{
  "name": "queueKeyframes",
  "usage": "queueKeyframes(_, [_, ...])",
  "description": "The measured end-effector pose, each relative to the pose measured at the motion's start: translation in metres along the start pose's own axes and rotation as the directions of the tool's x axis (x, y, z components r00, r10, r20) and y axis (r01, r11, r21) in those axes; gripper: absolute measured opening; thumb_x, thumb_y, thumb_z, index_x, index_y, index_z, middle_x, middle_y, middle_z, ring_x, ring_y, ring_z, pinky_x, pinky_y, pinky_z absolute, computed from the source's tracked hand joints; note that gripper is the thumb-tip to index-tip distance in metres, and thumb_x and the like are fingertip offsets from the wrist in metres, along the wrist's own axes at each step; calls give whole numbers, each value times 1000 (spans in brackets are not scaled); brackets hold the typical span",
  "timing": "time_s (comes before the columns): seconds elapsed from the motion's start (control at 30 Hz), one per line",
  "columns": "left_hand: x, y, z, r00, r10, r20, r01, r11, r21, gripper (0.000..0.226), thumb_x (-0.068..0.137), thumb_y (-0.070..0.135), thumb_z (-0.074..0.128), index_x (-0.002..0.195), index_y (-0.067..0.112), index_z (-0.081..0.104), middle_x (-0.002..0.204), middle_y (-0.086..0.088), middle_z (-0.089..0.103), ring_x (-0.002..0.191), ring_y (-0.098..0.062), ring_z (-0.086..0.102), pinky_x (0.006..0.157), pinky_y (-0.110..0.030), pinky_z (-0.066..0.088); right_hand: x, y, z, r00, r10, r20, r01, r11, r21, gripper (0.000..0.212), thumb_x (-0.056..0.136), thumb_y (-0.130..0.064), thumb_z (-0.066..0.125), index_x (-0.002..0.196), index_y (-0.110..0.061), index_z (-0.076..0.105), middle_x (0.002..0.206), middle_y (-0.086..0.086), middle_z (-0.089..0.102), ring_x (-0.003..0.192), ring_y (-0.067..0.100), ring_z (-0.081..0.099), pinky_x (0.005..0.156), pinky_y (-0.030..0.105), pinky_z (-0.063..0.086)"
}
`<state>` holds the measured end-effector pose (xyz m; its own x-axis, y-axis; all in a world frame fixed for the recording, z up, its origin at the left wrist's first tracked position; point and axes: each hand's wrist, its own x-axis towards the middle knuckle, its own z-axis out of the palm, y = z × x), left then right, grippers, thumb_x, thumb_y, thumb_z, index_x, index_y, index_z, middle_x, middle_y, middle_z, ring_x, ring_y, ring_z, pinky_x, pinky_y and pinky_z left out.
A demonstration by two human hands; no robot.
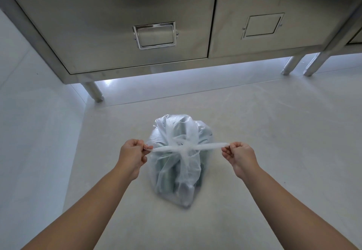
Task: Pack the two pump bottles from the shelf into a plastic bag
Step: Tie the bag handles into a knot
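Observation:
A translucent white plastic bag (177, 179) stands on the pale floor in the middle of the view. Greenish bottle shapes (166, 173) show dimly through its film; their pumps are hidden. The bag's two handles cross in a knot (183, 148) over its top. My left hand (133, 154) pinches the left handle end and my right hand (240, 156) pinches the right one. Both handles are stretched taut sideways, away from the knot.
A stainless steel cabinet (117, 24) with two shut doors and recessed handles stands on round legs just beyond the bag. A white wall (29, 122) runs along the left. Pale floor (274, 132) spreads to the right and toward me.

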<state>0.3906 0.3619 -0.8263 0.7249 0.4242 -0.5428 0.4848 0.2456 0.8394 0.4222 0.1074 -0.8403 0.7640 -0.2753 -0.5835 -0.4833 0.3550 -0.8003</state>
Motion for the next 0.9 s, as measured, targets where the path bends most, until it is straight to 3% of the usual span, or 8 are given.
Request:
queueKeyframes(0.2, [16, -1, -26, 998, -39, -46, 40, 999, 21, 31, 93, -3, 30, 67, 13, 40, 66, -7, 49, 34, -1, 52, 50, -22, 25, 14, 3, -16, 996, 25, -85, -24, 1000, 5, 29, 94, 2, 32, 69, -7, 41, 66, 11, 47, 59, 16, 49, 39, 16, 50])
queueKeyframes(0.33, [20, -4, -35, 997, -56, -59, 58, 998, 33, 29, 94, -1, 31, 70, 12, 41, 66, -8, 49, 31, -1, 51, 50, -22, 25, 22, 4, -25, 994, 22, -106, -25, 999, -21, 29, 94, 2, 33, 68, -9, 41, 66, 11, 48, 51, 13, 52, 38, 16, 50])
queueKeyframes(0.43, [19, -7, -37, 997, -43, -62, 46, 998, 43, 28, 94, 1, 34, 70, 11, 43, 68, -8, 54, 41, -3, 57, 52, -22, 28, 23, 6, -27, 996, -2, -93, -2, 999, -48, 29, 93, 2, 33, 68, -9, 42, 66, 11, 49, 35, 4, 53, 38, 15, 49])
queueKeyframes(0.6, [15, -10, -38, 1000, -22, 10, 22, 995, -93, 20, 96, 14, 41, 77, 12, 45, 79, -6, 57, 73, -15, 62, 60, -26, 41, 16, 4, -24, 997, -71, -26, 69, 996, -61, 26, 95, -3, 35, 72, -12, 43, 70, 7, 53, 42, 3, 59, 39, 13, 47])
queueKeyframes(0.67, [14, -11, -37, 1000, -12, 26, 14, 996, -87, 19, 97, 22, 39, 81, 14, 46, 85, -5, 59, 81, -17, 62, 66, -29, 45, 11, 7, -21, 999, -47, 16, 48, 997, -60, 22, 95, -8, 37, 76, -14, 46, 72, 6, 56, 51, 7, 63, 42, 15, 47])
queueKeyframes(0.8, [11, -13, -36, 996, 2, 92, 4, 998, -56, 27, 96, 37, 35, 90, 15, 50, 97, -8, 62, 90, -19, 63, 72, -33, 47, 2, 6, -16, 994, -3, 114, 6, 1000, -25, 17, 93, -21, 46, 80, -13, 52, 78, 6, 60, 72, 17, 59, 60, 24, 45])
queueKeyframes(0.9, [5, -12, -33, 992, 34, 125, -29, 999, -41, 34, 95, 42, 32, 97, 15, 52, 97, -8, 63, 92, -21, 64, 76, -35, 46, 0, 6, -16, 986, -15, 164, 16, 1000, -6, 8, 89, -17, 54, 83, -13, 54, 82, 5, 61, 76, 16, 59, 66, 24, 45])
